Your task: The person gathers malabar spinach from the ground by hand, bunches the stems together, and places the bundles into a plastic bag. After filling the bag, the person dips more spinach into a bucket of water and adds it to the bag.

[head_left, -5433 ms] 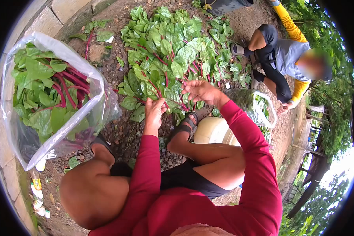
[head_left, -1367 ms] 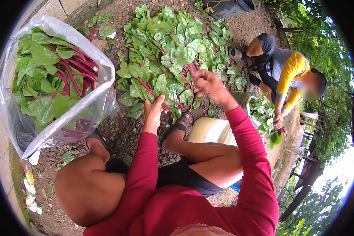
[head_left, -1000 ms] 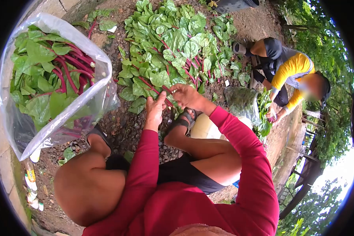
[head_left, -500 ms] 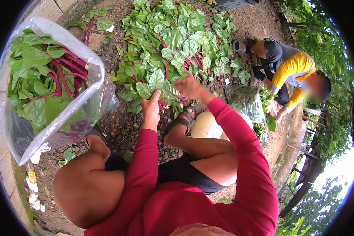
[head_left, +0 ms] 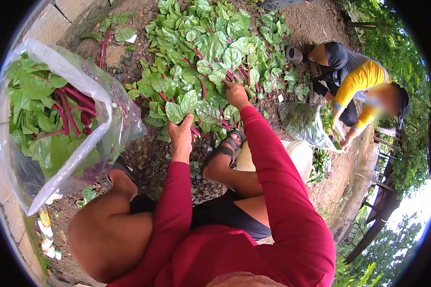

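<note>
My left hand (head_left: 180,139) is closed on a few sprigs of red-stemmed Malabar spinach (head_left: 188,102), their cut stem ends poking out past the fingers. Ahead of it, my right hand (head_left: 236,95) reaches into the large heap of the same greens (head_left: 196,62) on the ground. Its fingers are pinched round a red stem at the heap's near side. At the left stands a clear plastic bag (head_left: 103,103), its mouth open, filled with more leaves and thick red stems (head_left: 76,112).
A person in a yellow and grey top (head_left: 361,86) crouches at the right, hands at another clear bag of greens (head_left: 304,122). A pale round container (head_left: 299,158) sits by my sandalled foot (head_left: 227,146). Bottles (head_left: 45,225) lie near the concrete edge at left.
My right hand has moved forward, away from my left hand, to the heap and closed on a stem there. The left hand keeps its sprigs, slightly lower and farther left.
</note>
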`<state>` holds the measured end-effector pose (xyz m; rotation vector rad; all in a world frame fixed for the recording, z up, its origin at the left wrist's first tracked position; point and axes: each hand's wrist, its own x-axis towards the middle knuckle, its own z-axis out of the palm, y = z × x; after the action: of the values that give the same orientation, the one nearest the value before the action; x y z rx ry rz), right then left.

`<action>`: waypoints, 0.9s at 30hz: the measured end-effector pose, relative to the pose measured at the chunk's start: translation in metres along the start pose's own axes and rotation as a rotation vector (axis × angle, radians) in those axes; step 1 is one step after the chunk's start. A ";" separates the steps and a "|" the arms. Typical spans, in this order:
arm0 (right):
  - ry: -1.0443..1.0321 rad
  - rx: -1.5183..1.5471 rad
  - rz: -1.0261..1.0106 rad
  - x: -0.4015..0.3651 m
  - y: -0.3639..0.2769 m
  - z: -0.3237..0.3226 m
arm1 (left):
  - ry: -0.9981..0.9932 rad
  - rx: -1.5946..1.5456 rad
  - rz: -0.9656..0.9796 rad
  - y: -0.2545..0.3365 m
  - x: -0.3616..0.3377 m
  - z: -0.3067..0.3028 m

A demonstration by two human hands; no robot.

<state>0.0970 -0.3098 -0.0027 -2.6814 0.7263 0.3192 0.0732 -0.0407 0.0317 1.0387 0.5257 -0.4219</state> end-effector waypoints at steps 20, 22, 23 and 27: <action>-0.415 0.434 -0.121 -0.044 -0.079 -0.112 | -0.079 -0.099 -0.056 0.005 -0.009 -0.001; -0.385 0.460 -0.148 -0.062 -0.102 -0.128 | -0.099 -0.126 -0.033 0.007 -0.011 0.002; -0.371 0.473 -0.162 -0.072 -0.111 -0.133 | -0.107 -0.148 -0.012 0.007 -0.012 0.004; -0.249 0.304 -0.439 -0.107 -0.126 -0.118 | -0.157 -0.209 0.035 -0.001 -0.013 0.013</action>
<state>0.0873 -0.2056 0.1705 -2.3690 0.0939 0.3810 0.0648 -0.0518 0.0443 0.8058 0.4015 -0.4044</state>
